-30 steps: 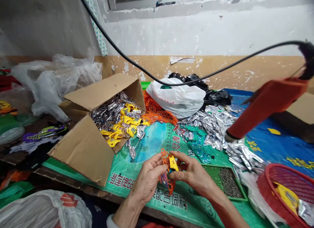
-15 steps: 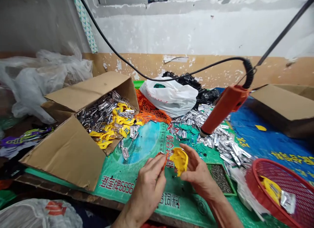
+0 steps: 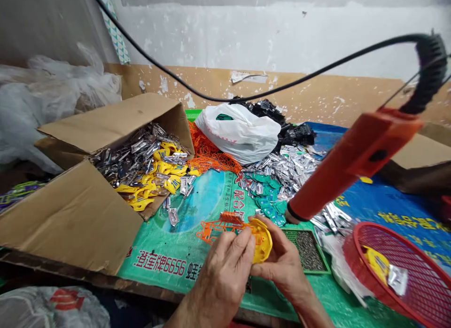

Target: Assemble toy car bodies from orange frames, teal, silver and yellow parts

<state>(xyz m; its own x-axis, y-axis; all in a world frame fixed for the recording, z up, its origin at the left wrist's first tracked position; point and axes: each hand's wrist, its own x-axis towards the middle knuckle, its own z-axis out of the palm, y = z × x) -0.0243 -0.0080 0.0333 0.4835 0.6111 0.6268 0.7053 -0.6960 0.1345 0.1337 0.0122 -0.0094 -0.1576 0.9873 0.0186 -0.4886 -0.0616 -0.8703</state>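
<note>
My right hand [image 3: 282, 253] grips a yellow plastic shell [image 3: 262, 243] by its outer edge, its hollow side showing. My left hand [image 3: 229, 267] has its fingers pinched on an orange plastic lattice piece [image 3: 211, 228], whose right end lies against the inside of the shell. Part of the lattice is hidden behind the left fingers. Just beyond the hands lie green plastic pieces [image 3: 271, 196]. A red power screwdriver [image 3: 345, 173] hangs tip down to the right of them. Beside my right hand sits a green tray of small screws [image 3: 310, 252].
An open cardboard box [image 3: 70, 220] at the left spills metal and yellow parts [image 3: 162, 170]. Behind are a white bag [image 3: 243, 135], an orange lattice pile [image 3: 211, 154] and metal pieces [image 3: 296, 163]. A red basket [image 3: 408, 262] stands at the right; a black cable [image 3: 211, 98] arches above.
My left hand has brought the orange lattice against the yellow shell, and more of the lattice shows. The shell is turned. The screwdriver now appears larger and farther right in the shifted view.
</note>
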